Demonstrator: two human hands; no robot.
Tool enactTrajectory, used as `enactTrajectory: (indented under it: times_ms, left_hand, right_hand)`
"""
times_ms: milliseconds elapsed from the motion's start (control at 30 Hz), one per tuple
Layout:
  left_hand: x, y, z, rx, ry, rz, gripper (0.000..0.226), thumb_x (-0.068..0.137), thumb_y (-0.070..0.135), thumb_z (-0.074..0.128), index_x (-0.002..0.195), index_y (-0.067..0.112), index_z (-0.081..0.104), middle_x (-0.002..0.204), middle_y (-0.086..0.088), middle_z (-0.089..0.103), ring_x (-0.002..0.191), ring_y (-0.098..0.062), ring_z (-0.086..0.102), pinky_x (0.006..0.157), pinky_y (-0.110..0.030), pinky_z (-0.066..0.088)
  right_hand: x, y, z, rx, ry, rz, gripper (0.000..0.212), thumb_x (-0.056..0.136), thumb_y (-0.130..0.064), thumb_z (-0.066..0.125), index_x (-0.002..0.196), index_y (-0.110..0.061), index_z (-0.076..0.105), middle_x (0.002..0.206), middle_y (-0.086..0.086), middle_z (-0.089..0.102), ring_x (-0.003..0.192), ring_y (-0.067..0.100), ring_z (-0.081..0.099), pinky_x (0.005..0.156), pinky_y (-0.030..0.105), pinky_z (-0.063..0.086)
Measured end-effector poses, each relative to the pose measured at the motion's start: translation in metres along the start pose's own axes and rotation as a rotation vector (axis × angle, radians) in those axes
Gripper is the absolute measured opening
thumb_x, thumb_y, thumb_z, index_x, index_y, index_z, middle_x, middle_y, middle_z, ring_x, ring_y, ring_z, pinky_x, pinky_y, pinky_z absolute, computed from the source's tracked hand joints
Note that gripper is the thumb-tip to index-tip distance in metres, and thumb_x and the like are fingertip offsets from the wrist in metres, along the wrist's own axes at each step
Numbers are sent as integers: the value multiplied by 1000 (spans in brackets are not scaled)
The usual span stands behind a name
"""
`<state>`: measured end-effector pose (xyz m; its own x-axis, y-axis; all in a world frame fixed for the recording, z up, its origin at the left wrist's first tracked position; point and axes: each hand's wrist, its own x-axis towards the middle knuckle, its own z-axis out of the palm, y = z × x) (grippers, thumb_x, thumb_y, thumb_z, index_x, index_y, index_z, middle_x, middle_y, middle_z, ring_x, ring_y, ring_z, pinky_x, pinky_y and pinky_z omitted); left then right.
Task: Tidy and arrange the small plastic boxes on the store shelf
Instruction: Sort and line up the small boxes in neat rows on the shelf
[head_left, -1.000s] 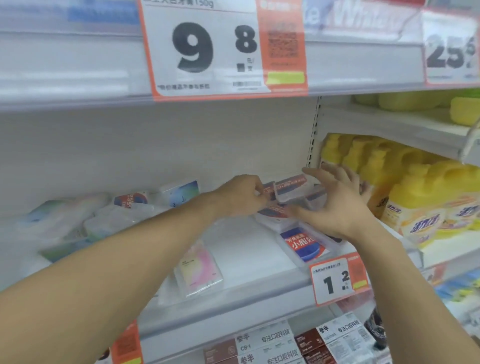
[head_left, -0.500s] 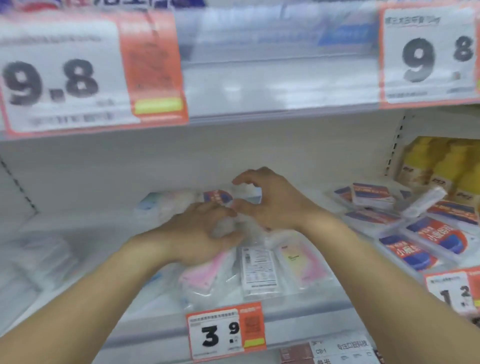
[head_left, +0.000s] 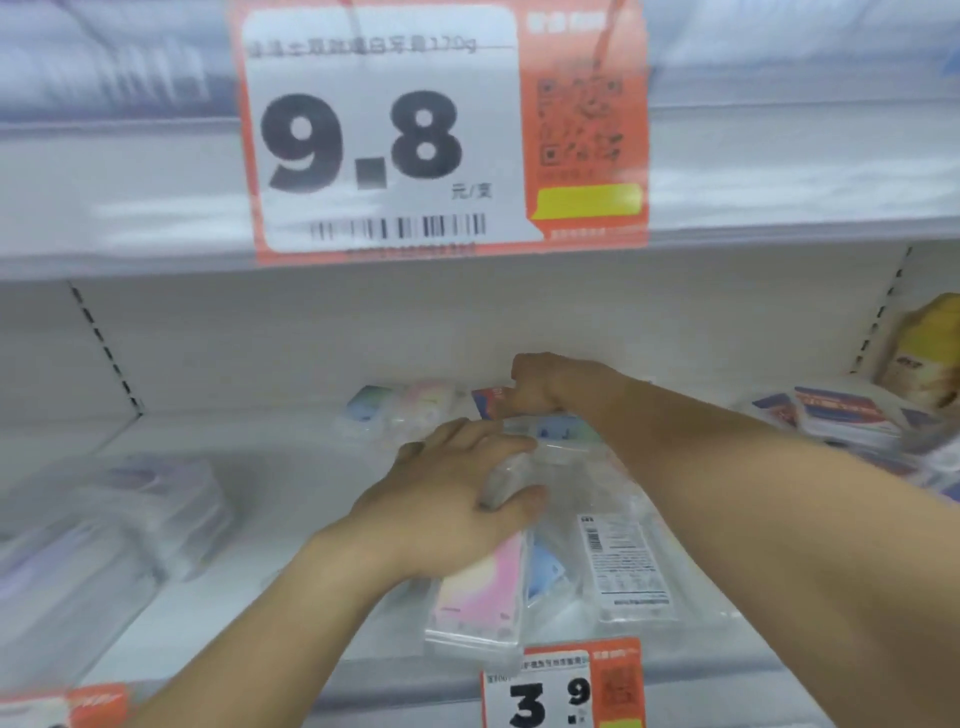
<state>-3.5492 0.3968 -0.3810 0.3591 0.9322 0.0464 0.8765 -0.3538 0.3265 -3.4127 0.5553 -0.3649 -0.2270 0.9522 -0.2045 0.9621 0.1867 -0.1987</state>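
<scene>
Small clear plastic boxes lie in a loose pile in the middle of the white shelf (head_left: 291, 467). At the front are a pink box (head_left: 478, 597), a blue one (head_left: 543, 571) and one lying with its barcode label up (head_left: 623, 561). My left hand (head_left: 457, 499) lies on the pile, with fingers and thumb curled round a clear box (head_left: 506, 478). My right hand (head_left: 540, 389) reaches to the back of the shelf, fingers curled on a box with a red and blue label (head_left: 485, 402). More pastel boxes (head_left: 395, 410) stand at the back, left of that hand.
A stack of red and blue labelled boxes (head_left: 841, 415) sits at the right, with a yellow bottle (head_left: 924, 353) behind it. Blurred clear packs (head_left: 130, 499) are stacked at the left. A 9.8 price tag (head_left: 379, 140) hangs above, and a 3.9 tag (head_left: 550, 696) is on the shelf edge.
Both hands left the red and blue boxes at the right and moved left to the pastel pile. My right hand has since reached further back, while my left hand now grips a clear box.
</scene>
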Motion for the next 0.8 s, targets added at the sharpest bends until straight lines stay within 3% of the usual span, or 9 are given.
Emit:
enactTrajectory:
  times_ms: [67,167,267,367,433,500,633,733,800]
  left_hand:
    - [1,1,0,-18,-3,4,55,90,66,36,142,51,28,154,25,18,143,1,8,113,-32,11]
    - [0,2,-1,-16,19,-1,57,89,67,38,143,50,28,155,25,18,144,-1,9,113,-32,11]
    - [0,0,0,-99,70,-31,57,86,67,44,138,46,35,149,24,30,139,-8,25,114,-32,22]
    - [0,-1,1,-211,252,-100,48,85,60,53,128,40,46,134,18,47,121,-12,47,102,-33,42]
    - [0,4,-4,-280,455,-139,39,85,51,61,119,35,50,122,15,54,108,-11,55,91,-30,49]
    - [1,13,-12,-425,546,-138,40,83,43,69,114,28,50,109,11,59,98,-11,59,83,-27,50]
    - [0,47,-22,-1010,403,-44,27,87,16,70,111,17,57,99,-9,72,80,-25,73,78,-37,59]
    - [5,81,-18,-1105,395,-19,15,91,4,61,106,7,63,89,-17,73,66,-24,71,68,-35,59]
    - [14,104,-9,-1055,387,11,13,93,10,61,106,11,64,87,-12,73,65,-18,69,64,-30,57]
  right_hand:
    - [6,-3,5,57,10,36,82,79,-56,72,136,-4,45,128,11,58,107,26,59,85,31,48]
    - [-1,-3,4,311,77,29,106,70,-34,88,148,-3,24,140,13,47,125,30,51,95,34,48]
    - [-20,2,-2,572,233,-32,65,74,-11,84,128,-6,48,124,12,58,108,30,63,85,42,59]
    - [-65,8,-7,961,415,-66,28,78,-7,76,103,-8,62,103,11,69,94,28,70,76,41,62]
    - [-101,17,-6,1263,346,-109,20,78,-8,72,98,-5,66,102,21,72,96,34,72,81,42,61]
    - [-131,28,-1,1454,203,-188,22,83,-7,64,103,2,67,107,27,70,101,38,70,89,45,58]
    - [-174,57,-6,1460,152,-224,32,86,-7,64,114,8,62,115,26,68,109,40,66,90,47,57]
    - [-206,85,-17,1332,229,-249,32,90,-14,66,120,-3,65,108,18,73,91,33,72,71,34,59]
    - [-223,104,-23,1302,350,-216,37,90,-11,67,126,-10,59,103,16,73,79,29,71,64,31,58]
